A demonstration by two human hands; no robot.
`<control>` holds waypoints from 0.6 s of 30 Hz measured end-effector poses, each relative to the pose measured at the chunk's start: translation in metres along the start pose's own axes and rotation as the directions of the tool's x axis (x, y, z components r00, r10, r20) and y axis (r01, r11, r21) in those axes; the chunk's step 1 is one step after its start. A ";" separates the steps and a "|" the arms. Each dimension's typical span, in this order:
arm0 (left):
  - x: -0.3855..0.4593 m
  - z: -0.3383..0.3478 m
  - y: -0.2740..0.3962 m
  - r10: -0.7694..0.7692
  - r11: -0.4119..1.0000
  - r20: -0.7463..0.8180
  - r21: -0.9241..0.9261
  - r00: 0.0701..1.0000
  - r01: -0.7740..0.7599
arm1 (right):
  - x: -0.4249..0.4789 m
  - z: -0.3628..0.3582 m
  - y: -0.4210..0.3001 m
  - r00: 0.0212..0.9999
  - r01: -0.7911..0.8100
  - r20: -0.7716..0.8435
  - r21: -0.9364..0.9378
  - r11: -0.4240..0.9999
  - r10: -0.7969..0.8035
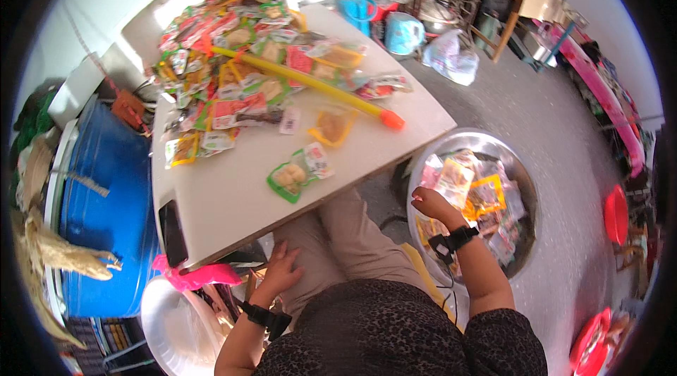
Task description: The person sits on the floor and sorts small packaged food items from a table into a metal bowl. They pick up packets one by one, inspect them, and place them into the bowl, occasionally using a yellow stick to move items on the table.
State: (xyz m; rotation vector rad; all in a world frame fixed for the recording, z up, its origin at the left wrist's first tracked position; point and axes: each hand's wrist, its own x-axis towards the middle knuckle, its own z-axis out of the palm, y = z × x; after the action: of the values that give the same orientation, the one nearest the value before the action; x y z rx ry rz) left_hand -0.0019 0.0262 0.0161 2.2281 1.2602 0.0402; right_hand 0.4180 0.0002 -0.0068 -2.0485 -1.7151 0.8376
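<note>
My left hand (283, 270) rests on my thigh, fingers spread and holding nothing. My right hand (436, 204) is curled over the near-left side of a metal basin (531, 196); its inner side is hidden. Inside the basin lie several sealed food packets, among them an orange-edged one (485, 196) and a pale packet (454, 181) just past my fingers. On the white table (238, 201) before me, a green-edged packet with pale round food (290, 176) lies close to the front edge. Behind it is a yellow-edged packet (333, 126).
A large packet pile (227, 59) covers the table's far part, with a yellow tube with orange ends (312, 82) across it. A phone (173, 233) lies at the left corner. A blue barrel (108, 207) and a white tub (174, 328) stand left; a plastic bag (452, 56) sits on the floor.
</note>
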 end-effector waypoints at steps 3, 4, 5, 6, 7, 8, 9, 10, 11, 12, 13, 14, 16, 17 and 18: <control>-0.001 -0.008 -0.005 0.048 0.999 -0.010 -0.021 0.999 -0.048 | 0.006 0.002 -0.045 0.986 0.169 -0.034 0.186 0.968 -0.166; -0.003 -0.010 -0.006 0.040 0.999 -0.037 -0.026 0.999 -0.041 | 0.004 0.004 -0.063 0.978 0.199 0.009 0.275 0.941 -0.209; -0.007 -0.014 -0.006 0.005 0.997 -0.044 -0.082 0.999 -0.009 | 0.003 0.008 -0.081 0.966 0.220 0.050 0.362 0.906 -0.255; -0.010 -0.023 0.001 -0.023 0.990 -0.045 -0.139 0.999 0.017 | 0.003 0.015 -0.095 0.944 0.267 0.094 0.342 0.901 -0.316; -0.013 -0.032 0.007 -0.047 0.980 -0.043 -0.194 0.998 0.038 | 0.004 0.022 -0.107 0.919 0.312 0.134 0.324 0.893 -0.370; -0.018 -0.042 0.011 -0.067 0.969 -0.067 -0.244 0.996 0.048 | 0.003 0.028 -0.115 0.890 0.357 0.175 0.307 0.882 -0.421; -0.025 -0.053 0.016 -0.089 0.955 -0.091 -0.292 0.992 0.059 | 0.004 0.037 -0.119 0.868 0.370 0.225 0.298 0.880 -0.442; -0.031 -0.062 0.018 -0.111 0.938 -0.117 -0.339 0.987 0.066 | 0.007 0.047 -0.122 0.843 0.388 0.274 0.287 0.876 -0.463; -0.038 -0.069 0.016 -0.165 0.930 -0.178 -0.355 0.970 0.093 | 0.008 0.054 -0.125 0.817 0.404 0.321 0.276 0.872 -0.480; -0.051 -0.074 0.009 -0.224 0.919 -0.243 -0.374 0.944 0.122 | 0.008 0.059 -0.130 0.812 0.419 0.333 0.239 0.876 -0.479; -0.060 -0.079 0.003 -0.275 0.908 -0.295 -0.392 0.915 0.147 | 0.005 0.062 -0.133 0.815 0.422 0.340 0.206 0.883 -0.469; -0.070 -0.086 -0.006 -0.319 0.891 -0.365 -0.429 0.875 0.146 | 0.005 0.063 -0.136 0.819 0.424 0.346 0.173 0.889 -0.457; -0.100 -0.092 -0.041 -0.392 0.868 -0.525 -0.482 0.755 0.116 | 0.007 0.057 -0.147 0.799 0.421 0.405 0.151 0.895 -0.444; -0.114 -0.093 -0.062 -0.411 0.867 -0.609 -0.491 0.679 0.084 | 0.007 0.055 -0.149 0.792 0.414 0.433 0.139 0.900 -0.431; -0.126 -0.100 -0.071 -0.437 0.883 -0.653 -0.441 0.618 0.158 | 0.009 0.057 -0.146 0.792 0.418 0.433 0.130 0.899 -0.431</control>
State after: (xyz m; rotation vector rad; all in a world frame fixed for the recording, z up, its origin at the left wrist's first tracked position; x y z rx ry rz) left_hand -0.1569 0.0005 0.0956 1.6706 1.8625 1.0634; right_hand 0.2707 0.0334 0.0350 -1.4102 -2.2758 1.2332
